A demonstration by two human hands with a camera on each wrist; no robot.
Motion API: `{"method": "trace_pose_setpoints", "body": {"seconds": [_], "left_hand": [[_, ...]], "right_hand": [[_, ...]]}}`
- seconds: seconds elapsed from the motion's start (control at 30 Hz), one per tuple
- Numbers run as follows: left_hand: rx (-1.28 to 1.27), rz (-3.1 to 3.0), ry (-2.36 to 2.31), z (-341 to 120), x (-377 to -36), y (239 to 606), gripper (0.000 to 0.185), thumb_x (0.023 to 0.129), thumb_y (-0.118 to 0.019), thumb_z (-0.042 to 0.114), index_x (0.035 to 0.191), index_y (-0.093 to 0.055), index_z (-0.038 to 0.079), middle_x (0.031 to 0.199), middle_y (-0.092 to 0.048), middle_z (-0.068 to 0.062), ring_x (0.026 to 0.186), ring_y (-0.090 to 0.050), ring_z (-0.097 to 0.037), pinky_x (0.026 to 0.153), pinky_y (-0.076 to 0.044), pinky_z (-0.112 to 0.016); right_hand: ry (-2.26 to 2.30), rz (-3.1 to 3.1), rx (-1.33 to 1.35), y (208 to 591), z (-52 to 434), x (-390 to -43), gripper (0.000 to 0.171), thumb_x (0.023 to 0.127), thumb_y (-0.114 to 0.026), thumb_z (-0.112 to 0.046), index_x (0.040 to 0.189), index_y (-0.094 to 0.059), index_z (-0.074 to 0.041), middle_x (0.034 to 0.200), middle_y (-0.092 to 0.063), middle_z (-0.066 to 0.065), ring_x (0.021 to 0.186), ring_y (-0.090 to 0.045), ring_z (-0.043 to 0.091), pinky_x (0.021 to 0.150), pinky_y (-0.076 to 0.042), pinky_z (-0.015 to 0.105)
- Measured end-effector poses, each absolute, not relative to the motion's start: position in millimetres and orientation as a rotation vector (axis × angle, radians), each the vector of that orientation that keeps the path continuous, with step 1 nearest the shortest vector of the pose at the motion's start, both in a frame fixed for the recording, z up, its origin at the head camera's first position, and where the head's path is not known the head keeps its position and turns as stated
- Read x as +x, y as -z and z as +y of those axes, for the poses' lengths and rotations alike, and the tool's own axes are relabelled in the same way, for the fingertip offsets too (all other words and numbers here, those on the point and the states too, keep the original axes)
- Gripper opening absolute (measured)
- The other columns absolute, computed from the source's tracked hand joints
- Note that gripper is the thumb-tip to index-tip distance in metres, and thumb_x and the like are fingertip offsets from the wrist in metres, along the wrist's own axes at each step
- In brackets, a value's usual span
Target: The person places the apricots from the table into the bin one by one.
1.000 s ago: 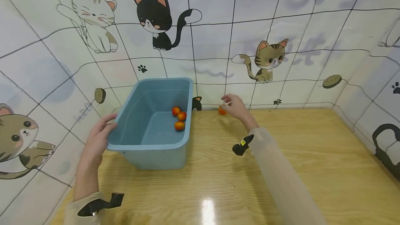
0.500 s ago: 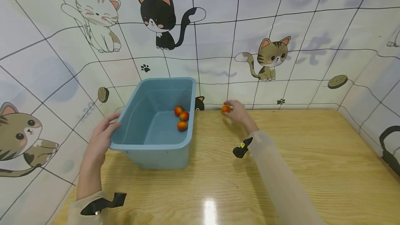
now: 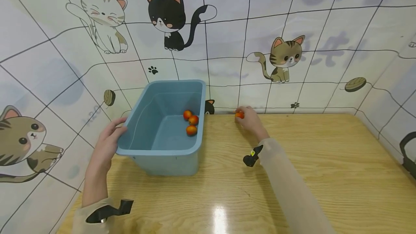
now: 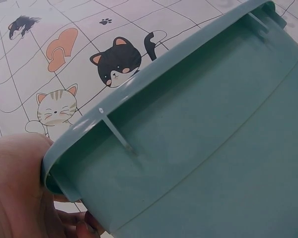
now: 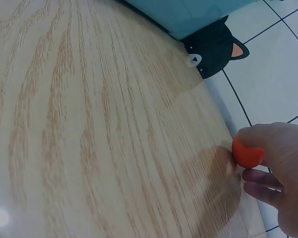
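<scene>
Since the earlier frame the right hand (image 3: 249, 118) has closed its fingers round the small round orange fruit (image 3: 239, 115) at the table's (image 3: 308, 161) far edge, by the tiled wall. The left hand (image 3: 108, 143) grips the smooth plastic rim of the blue rectangular tub (image 3: 156, 156), near the far left corner, holding three similar fruits (image 3: 191, 130).

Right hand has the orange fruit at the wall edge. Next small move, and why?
Probably lift the small orange fruit and carry it left toward the blue tub. The right hand already pinches it, three similar fruits lie inside the tub, and the left hand steadies its rim.
</scene>
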State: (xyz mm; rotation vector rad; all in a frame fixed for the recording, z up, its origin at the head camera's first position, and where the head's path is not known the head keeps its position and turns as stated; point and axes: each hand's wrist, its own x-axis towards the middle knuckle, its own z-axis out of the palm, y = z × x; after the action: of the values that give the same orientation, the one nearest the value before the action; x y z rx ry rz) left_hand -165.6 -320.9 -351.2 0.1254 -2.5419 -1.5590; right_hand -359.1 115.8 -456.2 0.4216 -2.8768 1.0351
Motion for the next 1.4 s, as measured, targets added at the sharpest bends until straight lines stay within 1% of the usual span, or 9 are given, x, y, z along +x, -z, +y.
{"method": "trace_pose_setpoints", "body": {"seconds": [0.1,0.33,0.4,0.6,0.73,0.9,1.03,1.2,1.4], "left_hand": [[0.124,-2.543,1.562,-320.7,-165.9,351.5,0.052,0.11,-0.037,0.037,0.154,-0.038,0.009,0.136,-0.052,-0.019,0.106,-0.057,-0.011,0.087,-0.046,-0.029],[0.125,-2.543,1.56,-319.9,-166.0,352.9,0.051,0.11,-0.037,0.036,0.154,-0.038,0.009,0.135,-0.052,-0.02,0.105,-0.057,-0.011,0.086,-0.047,-0.027],[0.124,-2.548,1.555,-320.2,-166.2,353.3,0.052,0.11,-0.037,0.036,0.153,-0.038,0.009,0.136,-0.052,-0.02,0.105,-0.057,-0.011,0.086,-0.046,-0.028],[0.126,-2.547,1.552,-320.7,-167.4,353.7,0.052,0.11,-0.037,0.036,0.153,-0.038,0.009,0.135,-0.052,-0.019,0.103,-0.058,-0.008,0.083,-0.047,-0.024],[0.142,-2.547,1.558,-320.8,-167.4,352.8,0.052,0.11,-0.038,0.036,0.154,-0.037,0.009,0.136,-0.052,-0.019,0.101,-0.057,-0.006,0.082,-0.047,-0.022],[0.138,-2.547,1.553,-320.5,-166.9,351.8,0.052,0.11,-0.038,0.036,0.154,-0.037,0.009,0.133,-0.053,-0.017,0.1,-0.058,-0.005,0.082,-0.047,-0.023],[0.134,-2.543,1.539,-320.4,-166.2,351.8,0.051,0.109,-0.038,0.036,0.153,-0.039,0.009,0.13,-0.054,-0.016,0.099,-0.059,-0.006,0.082,-0.047,-0.024],[0.126,-2.539,1.538,-320.9,-166.7,353.3,0.051,0.109,-0.039,0.037,0.152,-0.04,0.01,0.131,-0.054,-0.016,0.099,-0.059,-0.005,0.08,-0.048,-0.023],[0.146,-2.548,1.54,-319.8,-167.1,351.8,0.052,0.11,-0.037,0.037,0.154,-0.038,0.01,0.134,-0.052,-0.017,0.1,-0.058,-0.006,0.082,-0.048,-0.024]], "right_hand": [[-1.06,-2.88,0.408,456.3,117.7,-358.0,0.029,0.098,-0.065,-0.008,0.127,-0.062,-0.001,0.126,-0.053,0.024,0.111,-0.053,0.037,0.098,-0.047,0.05],[-1.115,-2.891,0.405,459.3,120.7,-357.5,0.035,0.098,-0.065,-0.008,0.131,-0.059,0.001,0.127,-0.057,0.023,0.111,-0.054,0.036,0.096,-0.048,0.048],[-1.127,-2.885,0.399,460.3,121.2,-356.6,0.036,0.098,-0.066,-0.008,0.132,-0.058,0.001,0.128,-0.057,0.023,0.113,-0.054,0.036,0.097,-0.048,0.048],[-1.184,-2.858,0.363,458.2,121.6,-353.4,0.037,0.098,-0.066,-0.01,0.133,-0.057,0.0,0.132,-0.056,0.023,0.112,-0.056,0.036,0.095,-0.05,0.047],[-1.207,-2.835,0.369,450.4,120.4,-352.6,0.038,0.099,-0.066,-0.011,0.134,-0.057,0.001,0.133,-0.055,0.024,0.112,-0.057,0.036,0.095,-0.05,0.046],[-1.145,-2.796,0.437,436.2,117.7,-350.5,0.039,0.097,-0.068,-0.01,0.133,-0.059,0.003,0.129,-0.056,0.026,0.107,-0.057,0.036,0.091,-0.051,0.046],[-1.119,-2.753,0.501,422.0,114.5,-346.6,0.039,0.097,-0.069,-0.011,0.131,-0.06,0.004,0.125,-0.058,0.025,0.101,-0.058,0.036,0.087,-0.052,0.045],[-1.098,-2.704,0.577,404.6,108.9,-340.9,0.038,0.097,-0.069,-0.013,0.13,-0.061,0.003,0.124,-0.059,0.022,0.1,-0.059,0.035,0.085,-0.053,0.045],[-1.074,-2.656,0.649,386.6,99.7,-334.2,0.039,0.096,-0.071,-0.012,0.13,-0.061,0.002,0.124,-0.059,0.021,0.102,-0.061,0.036,0.088,-0.053,0.044]]}}
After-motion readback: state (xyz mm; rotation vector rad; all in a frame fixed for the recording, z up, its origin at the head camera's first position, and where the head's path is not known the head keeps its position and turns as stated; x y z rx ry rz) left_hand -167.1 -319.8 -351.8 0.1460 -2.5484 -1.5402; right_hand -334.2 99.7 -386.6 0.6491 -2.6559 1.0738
